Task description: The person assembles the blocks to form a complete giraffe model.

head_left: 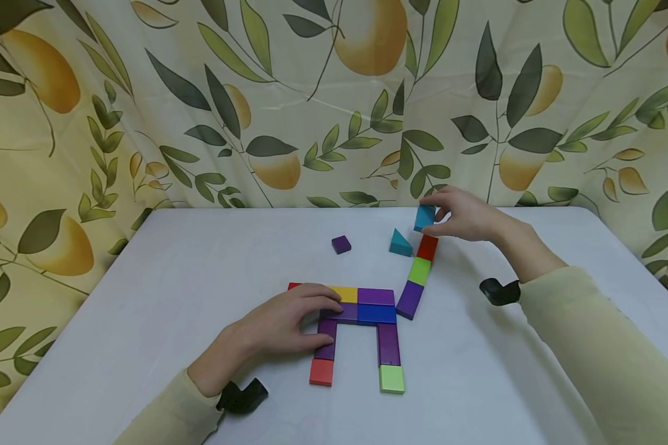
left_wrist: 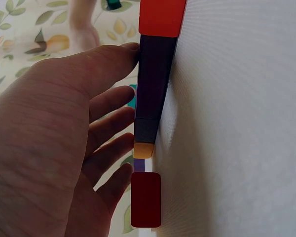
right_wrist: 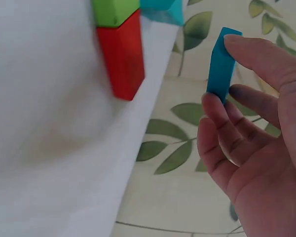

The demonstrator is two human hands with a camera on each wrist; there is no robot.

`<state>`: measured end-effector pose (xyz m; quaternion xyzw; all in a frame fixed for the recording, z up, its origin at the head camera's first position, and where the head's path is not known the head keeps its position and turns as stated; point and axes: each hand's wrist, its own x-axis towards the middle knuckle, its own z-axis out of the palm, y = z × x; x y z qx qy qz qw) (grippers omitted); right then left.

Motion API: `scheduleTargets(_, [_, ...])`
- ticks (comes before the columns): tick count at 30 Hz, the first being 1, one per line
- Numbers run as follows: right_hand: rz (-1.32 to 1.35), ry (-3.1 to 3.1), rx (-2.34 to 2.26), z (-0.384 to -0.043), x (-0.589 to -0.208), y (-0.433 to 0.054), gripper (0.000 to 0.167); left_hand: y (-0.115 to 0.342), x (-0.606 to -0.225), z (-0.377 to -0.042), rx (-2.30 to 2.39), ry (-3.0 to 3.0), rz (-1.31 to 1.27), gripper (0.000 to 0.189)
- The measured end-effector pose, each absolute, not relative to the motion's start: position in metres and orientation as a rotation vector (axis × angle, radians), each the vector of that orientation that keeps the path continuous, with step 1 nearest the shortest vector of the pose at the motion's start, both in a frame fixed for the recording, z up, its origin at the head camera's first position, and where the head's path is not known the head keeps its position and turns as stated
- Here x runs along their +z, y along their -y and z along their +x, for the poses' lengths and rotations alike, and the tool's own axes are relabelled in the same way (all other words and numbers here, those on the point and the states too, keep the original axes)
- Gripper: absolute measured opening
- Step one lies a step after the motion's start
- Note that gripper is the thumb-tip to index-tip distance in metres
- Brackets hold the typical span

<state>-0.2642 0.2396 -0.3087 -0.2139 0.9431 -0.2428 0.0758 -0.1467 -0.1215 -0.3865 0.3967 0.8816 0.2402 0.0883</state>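
Note:
My right hand (head_left: pixel 462 213) pinches a blue block (right_wrist: pixel 221 69) between thumb and fingers. The right wrist view shows it held off the table, apart from the red block (right_wrist: pixel 122 59). That red block ends a slanting row with a lime green block (head_left: pixel 420 271) and a purple block (head_left: pixel 410 299). My left hand (head_left: pixel 281 318) lies over the left side of a flat block figure, its loosely extended fingers touching a purple leg block (head_left: pixel 325 352) and the purple block above. Part of the figure's upper left is hidden beneath this hand.
A teal triangular block (head_left: pixel 400 243) stands left of the slanting row, and a small purple block (head_left: pixel 341 245) lies farther left. The figure also has yellow (head_left: pixel 344 295), blue (head_left: pixel 376 314), red (head_left: pixel 321 372) and pale green (head_left: pixel 392 379) blocks. A fruit-patterned cloth (head_left: pixel 312 105) hangs behind the white table.

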Motion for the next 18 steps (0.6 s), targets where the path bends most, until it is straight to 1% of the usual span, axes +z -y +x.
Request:
scheduleTargets(11, [-0.498,-2.835,-0.686,-0.280,-0.329,-0.256,0.065,0.123,-0.387,-0.147,0.718,-2.619,1.182,0.043])
scheduleTargets(18, [-0.455,-2.834,-0.686,-0.286,-0.340,-0.261,0.061,0.123,-0.388,-0.148,0.724,-2.622,1.197,0.043])
